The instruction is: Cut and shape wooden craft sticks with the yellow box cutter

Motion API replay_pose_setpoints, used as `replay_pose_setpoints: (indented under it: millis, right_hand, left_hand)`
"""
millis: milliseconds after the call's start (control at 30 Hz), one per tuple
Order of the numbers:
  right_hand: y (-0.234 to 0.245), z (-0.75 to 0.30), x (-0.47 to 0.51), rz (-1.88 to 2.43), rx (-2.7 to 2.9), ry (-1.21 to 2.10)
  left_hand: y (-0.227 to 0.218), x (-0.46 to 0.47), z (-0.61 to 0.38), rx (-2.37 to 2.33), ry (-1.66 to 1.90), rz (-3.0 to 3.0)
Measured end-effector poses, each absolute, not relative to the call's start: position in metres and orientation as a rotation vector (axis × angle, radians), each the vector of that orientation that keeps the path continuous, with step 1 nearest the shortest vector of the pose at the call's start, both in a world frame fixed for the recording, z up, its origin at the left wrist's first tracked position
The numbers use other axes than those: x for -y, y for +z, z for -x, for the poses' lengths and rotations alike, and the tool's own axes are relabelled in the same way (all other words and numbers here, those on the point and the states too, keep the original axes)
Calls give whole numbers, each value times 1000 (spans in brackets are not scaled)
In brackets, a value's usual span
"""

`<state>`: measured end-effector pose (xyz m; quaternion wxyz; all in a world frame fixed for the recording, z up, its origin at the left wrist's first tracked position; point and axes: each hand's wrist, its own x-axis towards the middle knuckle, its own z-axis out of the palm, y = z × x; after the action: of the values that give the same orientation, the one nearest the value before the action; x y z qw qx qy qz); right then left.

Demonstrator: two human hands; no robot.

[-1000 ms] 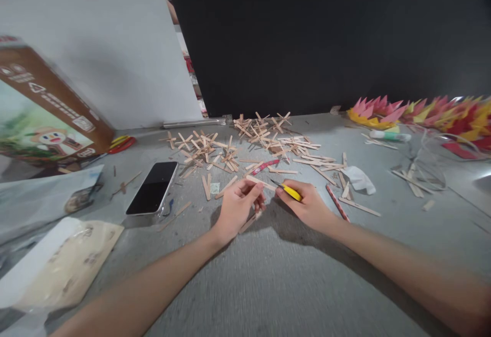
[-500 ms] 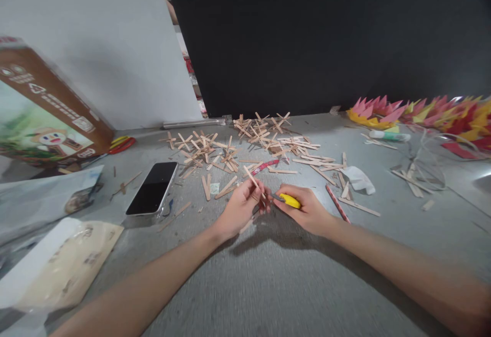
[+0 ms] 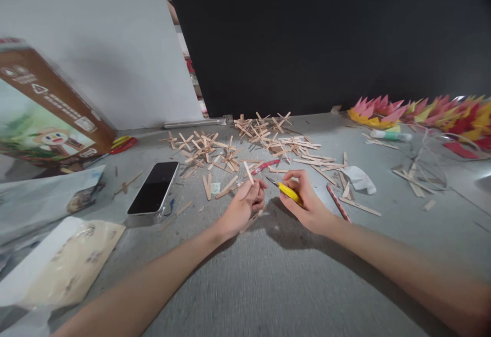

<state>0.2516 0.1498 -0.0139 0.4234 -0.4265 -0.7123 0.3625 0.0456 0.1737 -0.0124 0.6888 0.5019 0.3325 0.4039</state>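
My left hand (image 3: 242, 208) pinches a thin wooden stick (image 3: 249, 172) that points up and away from me. My right hand (image 3: 307, 201) grips a small yellow cutter knife (image 3: 287, 190) with its blade tip aimed left, a short gap from the stick. Both hands hover just above the grey table (image 3: 268, 275). Beyond them lies a heap of wooden sticks glued into crosses (image 3: 238, 142). A red pencil (image 3: 337, 203) lies just right of my right hand.
A black phone (image 3: 153, 187) lies left of my hands. A brown printed box (image 3: 42, 112) and plastic bags (image 3: 57, 255) fill the left side. Red, pink and yellow paper flowers (image 3: 422, 112), a glue tube (image 3: 389, 135) and a white crumpled scrap (image 3: 358, 179) sit at the right.
The stick in my left hand turned from lying flat to pointing upward. The knife met it half a second ago, then my right hand drew back to the right and lifted.
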Motion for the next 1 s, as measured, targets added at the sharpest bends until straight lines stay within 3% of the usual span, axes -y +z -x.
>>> replay_pose_setpoints:
  millis: [333, 1000]
  right_hand:
    - [-15, -262, -147, 1188, 1977, 430]
    - [-19, -261, -139, 1076, 2005, 452]
  left_hand:
    - [-21, -170, -42, -1023, 1024, -1395]
    - [-18, -166, -43, -1092, 1039, -1532]
